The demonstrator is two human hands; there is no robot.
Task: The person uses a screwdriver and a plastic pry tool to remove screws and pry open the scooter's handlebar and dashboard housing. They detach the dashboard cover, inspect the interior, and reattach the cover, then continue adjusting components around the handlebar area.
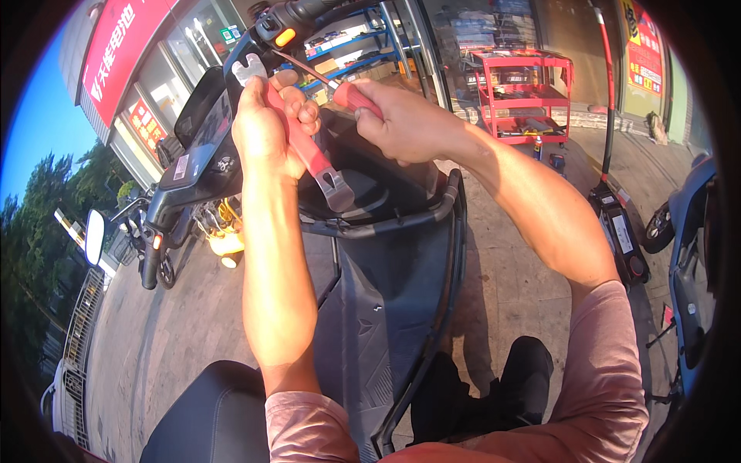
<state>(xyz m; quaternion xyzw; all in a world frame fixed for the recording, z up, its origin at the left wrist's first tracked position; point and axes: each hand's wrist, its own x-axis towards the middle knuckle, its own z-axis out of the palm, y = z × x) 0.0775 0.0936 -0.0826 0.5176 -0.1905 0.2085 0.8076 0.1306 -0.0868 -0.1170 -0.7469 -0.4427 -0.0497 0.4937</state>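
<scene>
My left hand (270,119) is closed around a red pry bar (320,166) with flat, forked silver ends, held slanting against the scooter's handlebar area. My right hand (397,123) grips a red-handled screwdriver (353,99), its thin shaft pointing up-left to the underside of the black handlebar switch housing (268,27), which has an orange button. The screwdriver's tip is too small to make out exactly. Below both hands are the black front panel (401,185) and footboard (370,309) of the scooter.
A black seat (197,417) is at lower left. A red tool cart (525,92), a long pole on a black base (617,231), and another scooter (691,285) stand at right. Parked scooters (154,255) and a yellow machine (224,243) are at left, before a storefront.
</scene>
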